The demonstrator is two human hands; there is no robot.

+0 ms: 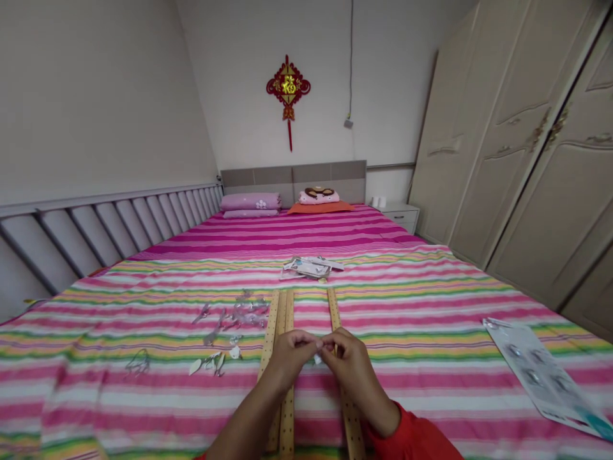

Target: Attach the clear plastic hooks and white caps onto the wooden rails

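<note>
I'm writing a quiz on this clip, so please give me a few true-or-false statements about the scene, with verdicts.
1. The left hand and right hand pinch a small pale item between their fingertips. True.
2. The right sleeve is blue. False: it is red.
3. Perforated wooden strips lie on the striped bedspread beneath the hands. True.
4. The printed sheet lies left of the hands. False: it lies to their right.
5. A red knot ornament hangs above the headboard. True.
</note>
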